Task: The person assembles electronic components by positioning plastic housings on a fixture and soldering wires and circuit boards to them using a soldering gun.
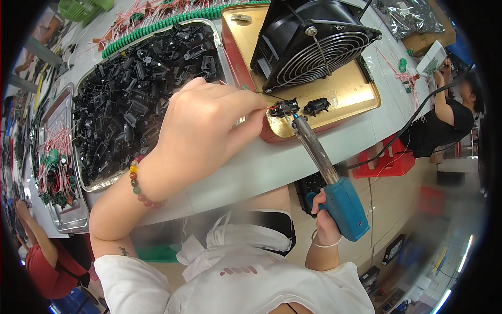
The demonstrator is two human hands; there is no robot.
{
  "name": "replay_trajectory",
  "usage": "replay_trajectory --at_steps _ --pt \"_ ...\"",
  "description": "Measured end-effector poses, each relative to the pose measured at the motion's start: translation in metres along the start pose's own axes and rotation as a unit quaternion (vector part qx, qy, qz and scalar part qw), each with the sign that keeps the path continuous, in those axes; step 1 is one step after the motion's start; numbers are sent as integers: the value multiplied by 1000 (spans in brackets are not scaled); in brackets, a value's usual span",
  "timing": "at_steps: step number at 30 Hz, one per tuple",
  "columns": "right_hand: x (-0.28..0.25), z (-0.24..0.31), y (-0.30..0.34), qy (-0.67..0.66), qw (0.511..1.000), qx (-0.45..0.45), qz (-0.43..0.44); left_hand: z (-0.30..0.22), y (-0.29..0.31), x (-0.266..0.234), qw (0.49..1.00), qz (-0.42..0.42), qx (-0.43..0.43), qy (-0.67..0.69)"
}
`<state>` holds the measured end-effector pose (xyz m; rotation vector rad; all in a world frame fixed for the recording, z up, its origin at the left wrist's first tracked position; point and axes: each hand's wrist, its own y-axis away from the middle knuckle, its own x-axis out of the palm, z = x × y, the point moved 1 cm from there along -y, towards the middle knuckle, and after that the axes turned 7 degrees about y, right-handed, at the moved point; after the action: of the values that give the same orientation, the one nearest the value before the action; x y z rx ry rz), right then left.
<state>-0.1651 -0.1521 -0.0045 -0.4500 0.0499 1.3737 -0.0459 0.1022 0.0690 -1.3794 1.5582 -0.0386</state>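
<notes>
While the left hand [201, 131] pinches a thin red wire [271, 107] at its fingertips against the small black plastic switch part [285, 107], the right hand [327, 220] is clenched around the blue pistol-grip soldering iron [342, 206], whose tip meets the part at the wire's end. Doing this joint well seems to call for a steady pinch kept clear of the hot tip, with the iron touching only the terminal. The part is dark, blocky and small, and sits on the near edge of a gold-topped red metal tin [345, 94] on the white bench [272, 162]; a second such part [317, 106] lies just beside it. Behind them stands a black wire-guarded fan [314, 44]. Left of the tin, a metal tray [99, 184] is heaped with similar black parts.
</notes>
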Motion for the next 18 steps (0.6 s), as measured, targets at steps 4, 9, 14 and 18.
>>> replay_trajectory --at_steps 4,9,14,18 --pt "-7 -26 15 52 997 25 -55 0 -1 1 1000 5 1 6" --pt "-10 -28 18 -85 992 90 -6 1 -1 2 1000 -3 5 19" --pt "-13 -35 20 -150 982 114 -28 2 -1 1 1000 4 7 11" --pt "-14 -40 22 -267 954 128 -34 1 -1 3 1000 14 6 9"
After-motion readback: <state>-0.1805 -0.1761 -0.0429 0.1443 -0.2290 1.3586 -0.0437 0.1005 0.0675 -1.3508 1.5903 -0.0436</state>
